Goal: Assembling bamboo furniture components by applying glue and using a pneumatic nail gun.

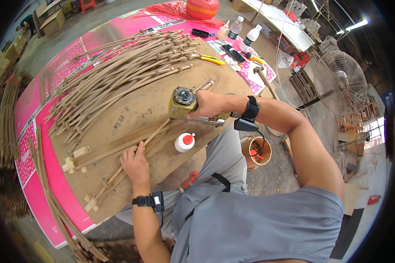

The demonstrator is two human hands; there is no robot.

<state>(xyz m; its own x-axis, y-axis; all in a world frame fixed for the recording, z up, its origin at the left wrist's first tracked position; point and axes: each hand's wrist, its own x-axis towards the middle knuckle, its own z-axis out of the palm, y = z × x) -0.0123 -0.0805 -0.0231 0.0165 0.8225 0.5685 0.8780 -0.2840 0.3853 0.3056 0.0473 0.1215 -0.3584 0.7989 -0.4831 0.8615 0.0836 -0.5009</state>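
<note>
**Steady rod [156, 132], square nail gun [180, 103]**

The left hand [135, 164] lies with its fingertips on the rod, forefinger stretched along it; whether the thumb closes beneath, I cannot tell. The rod slants across the brown board [147, 97], from beside that hand up to the gun. Good work here likely means pressing it flat so it cannot roll, with the fingers well back from the gun's nose.

The red-capped bottle [185, 143] stands just beside the work; shifting it aside would give the gun room.

Beyond, the right hand [211, 104] is wrapped firmly around the gun. Its nose is hidden, so contact with the rod cannot be judged; it should probably sit square and firm before any trigger pull.

Farther off lies a pile of knobbed rods [131, 65], with a yellow knife [213, 59] at its edge, then a phone [233, 53] and, well apart, a fan [340, 79].
</note>
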